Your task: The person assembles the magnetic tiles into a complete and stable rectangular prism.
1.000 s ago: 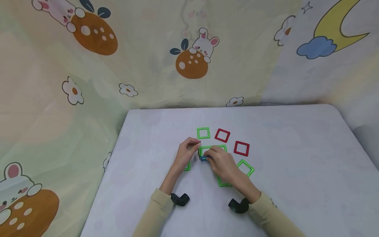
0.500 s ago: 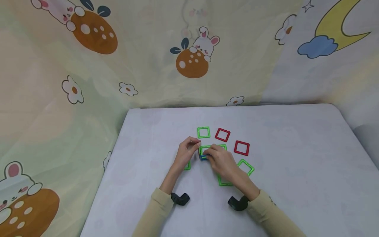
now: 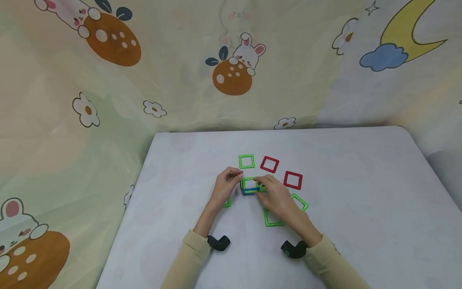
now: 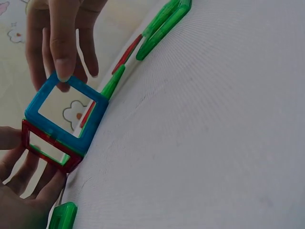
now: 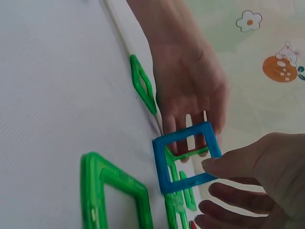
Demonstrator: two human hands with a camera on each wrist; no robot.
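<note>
Square frame-shaped magnetic tiles form a small structure at the middle of the table. A blue magnetic tile (image 4: 95, 123) stands on edge at its front, joined at a corner to an upright red magnetic tile (image 4: 59, 144). Thumb and fingers of my left hand (image 3: 224, 188) hold the red tile at the left side. My right hand (image 3: 277, 198) is by the right end of the structure, its thumb touching the edge of the blue tile and the other fingers loosely spread behind. In the head view, a green tile (image 3: 263, 188) is partly covered by this hand.
Behind the structure lie a green tile (image 3: 246, 167) and a red tile (image 3: 263, 162), with another red tile (image 3: 285, 178) to the right. More green lies near my right forearm, including a front green tile (image 3: 274, 224). One green tile (image 3: 229, 202) is mostly hidden by my left arm.
My right hand has shifted slightly right and its fingers have spread, uncovering more of the blue tile's length. My left hand stays in place.
</note>
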